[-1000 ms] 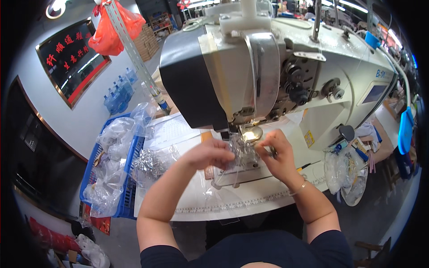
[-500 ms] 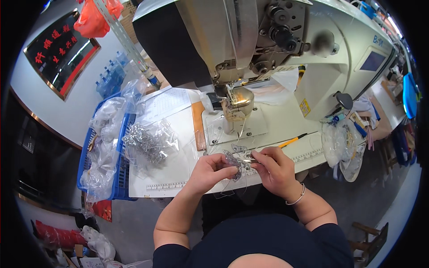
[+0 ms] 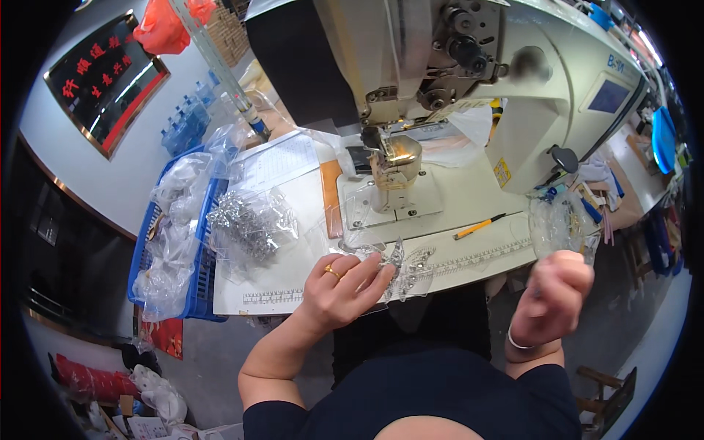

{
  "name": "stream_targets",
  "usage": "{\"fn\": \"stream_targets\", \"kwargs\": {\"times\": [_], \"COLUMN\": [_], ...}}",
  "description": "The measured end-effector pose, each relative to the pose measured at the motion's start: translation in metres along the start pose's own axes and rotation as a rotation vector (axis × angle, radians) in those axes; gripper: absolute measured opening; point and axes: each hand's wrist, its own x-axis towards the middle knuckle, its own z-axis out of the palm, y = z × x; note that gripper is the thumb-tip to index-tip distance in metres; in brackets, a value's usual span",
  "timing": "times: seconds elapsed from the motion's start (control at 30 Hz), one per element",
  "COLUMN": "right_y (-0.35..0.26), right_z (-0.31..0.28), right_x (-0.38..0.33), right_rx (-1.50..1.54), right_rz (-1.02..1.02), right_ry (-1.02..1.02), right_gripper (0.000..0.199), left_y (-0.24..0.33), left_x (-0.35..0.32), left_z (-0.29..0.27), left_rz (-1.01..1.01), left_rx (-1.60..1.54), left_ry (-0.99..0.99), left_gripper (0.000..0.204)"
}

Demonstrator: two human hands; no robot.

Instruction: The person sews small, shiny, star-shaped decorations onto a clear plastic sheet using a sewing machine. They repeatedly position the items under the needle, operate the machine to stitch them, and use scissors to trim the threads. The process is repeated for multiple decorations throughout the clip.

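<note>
Left hand fingers pinch a clear sequinned piece below the sewing machine; right hand fisted.

- A dark rectangular sign with a red-gold frame hangs on the far left wall.
- A small blue-grey screen sits on the sewing machine's right side.
- A yellow label sticks low on the machine's body.
- Clear plastic bags lie left of the needle.
- An orange bag hangs far left.

A sewing workshop. A large industrial sewing machine stands on a white worktable with a ruler strip along its edge. Beside it, a blue crate holds clear plastic bags, and more cluttered workstations stand behind.
</note>
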Motion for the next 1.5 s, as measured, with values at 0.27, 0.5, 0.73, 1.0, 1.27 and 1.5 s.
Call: {"fn": "stream_targets", "kwargs": {"times": [0.27, 0.5, 0.73, 1.0, 1.27, 1.5], "right_y": [0.023, 0.028, 0.035, 0.039, 0.053, 0.058], "right_z": [0.039, 0.049, 0.052, 0.054, 0.058, 0.07], "right_x": [-0.019, -0.019, -0.024, -0.023, -0.02, -0.032], "right_rx": [0.067, 0.126, 0.201, 0.261, 0.465, 0.625], "right_rz": [0.081, 0.05, 0.065, 0.031, 0.338, 0.593], "right_ry": [-0.649, -0.749, -0.744, -0.82, -0.674, -0.896], "right_gripper": [0.026, 0.023, 0.02, 0.02, 0.056, 0.024], "left_y": [-0.001, 0.002, 0.001, -0.001, -0.006, 0.009], "left_x": [-0.006, -0.007, -0.013, -0.014, -0.02, -0.014], "left_z": [0.003, 0.002, 0.005, 0.007, 0.009, 0.03], "left_rz": [0.077, 0.073, 0.037, 0.047, 0.209, -0.545], "left_rx": [0.001, -0.038, -0.086, -0.087, -0.047, -0.192], "left_ry": [0.049, 0.002, 0.008, -0.001, 0.111, 0.369], "left_gripper": [0.029, 0.029, 0.028, 0.029, 0.031, 0.059]}}
